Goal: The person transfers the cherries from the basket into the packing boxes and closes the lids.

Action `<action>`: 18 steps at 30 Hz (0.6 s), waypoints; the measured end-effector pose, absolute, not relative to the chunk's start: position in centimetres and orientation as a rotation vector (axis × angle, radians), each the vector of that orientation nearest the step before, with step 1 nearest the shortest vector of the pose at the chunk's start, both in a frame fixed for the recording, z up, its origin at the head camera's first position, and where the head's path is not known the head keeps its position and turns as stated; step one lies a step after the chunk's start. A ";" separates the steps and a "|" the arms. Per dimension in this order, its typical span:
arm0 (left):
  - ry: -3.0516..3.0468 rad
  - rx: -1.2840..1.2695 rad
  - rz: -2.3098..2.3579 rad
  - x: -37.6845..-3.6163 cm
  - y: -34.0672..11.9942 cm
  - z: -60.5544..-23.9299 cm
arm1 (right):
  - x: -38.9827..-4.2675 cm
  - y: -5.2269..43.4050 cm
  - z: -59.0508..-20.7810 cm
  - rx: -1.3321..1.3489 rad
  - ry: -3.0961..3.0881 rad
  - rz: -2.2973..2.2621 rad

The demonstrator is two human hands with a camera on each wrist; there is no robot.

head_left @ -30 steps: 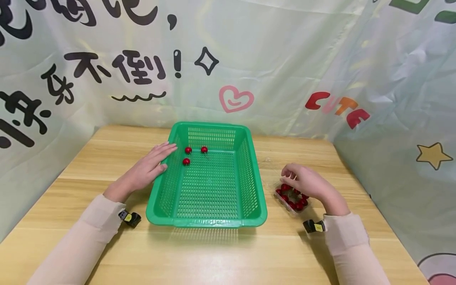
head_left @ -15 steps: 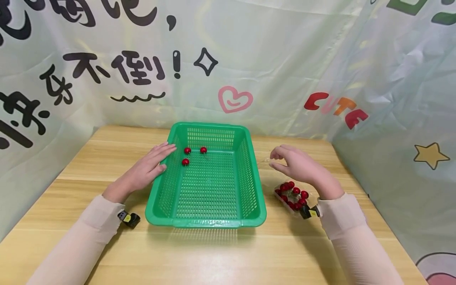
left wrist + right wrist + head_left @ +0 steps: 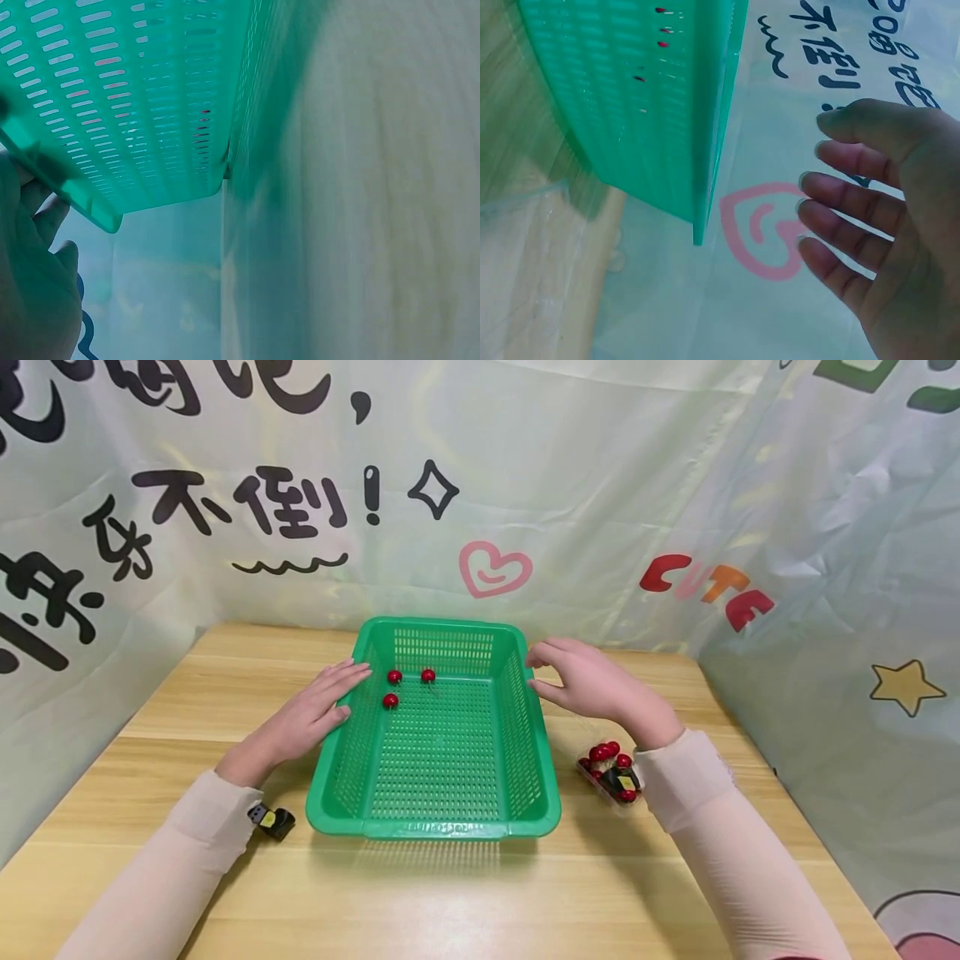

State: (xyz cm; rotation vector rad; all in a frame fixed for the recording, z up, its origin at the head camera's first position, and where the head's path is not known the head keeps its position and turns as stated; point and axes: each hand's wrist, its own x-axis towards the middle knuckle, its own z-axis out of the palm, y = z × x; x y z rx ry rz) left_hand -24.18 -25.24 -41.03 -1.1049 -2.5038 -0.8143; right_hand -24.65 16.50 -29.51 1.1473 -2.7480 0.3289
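Observation:
A green plastic basket (image 3: 442,829) stands on the table with three red cherries (image 3: 428,676) near its back left corner. My left hand (image 3: 311,706) rests on the basket's left rim, fingers mostly straight. At the right rim, my right hand (image 3: 592,685) hovers near the back with fingers loosely bent. In the right wrist view the right hand (image 3: 889,195) shows fingers and thumb spread apart, nothing seen between them. Below that arm sits a clear plastic box (image 3: 602,787) of cherries (image 3: 603,751), partly hidden by the sleeve and wrist camera.
The wooden table (image 3: 450,910) carries the basket and box. A printed cloth (image 3: 585,527) with writing, a pink heart and a star closes off the back and sides. Clear plastic (image 3: 525,199) lies on the table right of the basket.
My right hand has left the cherry box and moved left and away from me to the basket's right rim. The left hand and the three cherries in the basket stay put.

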 end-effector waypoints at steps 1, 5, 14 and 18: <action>-2.505 -1.105 -0.813 -24.2 -25.2 -41.0 | -24.8 16.2 -29.4 1.158 -2.742 0.320; -2.504 -1.104 -0.813 -24.2 -25.2 -41.0 | -25.4 14.8 -28.8 1.207 -2.723 0.283; -2.509 -1.099 -0.819 -24.2 -25.2 -41.1 | -26.7 11.4 -27.3 1.281 -2.699 0.297; -2.512 -1.097 -0.818 -24.2 -25.2 -41.1 | -27.2 9.8 -27.1 1.291 -2.687 0.323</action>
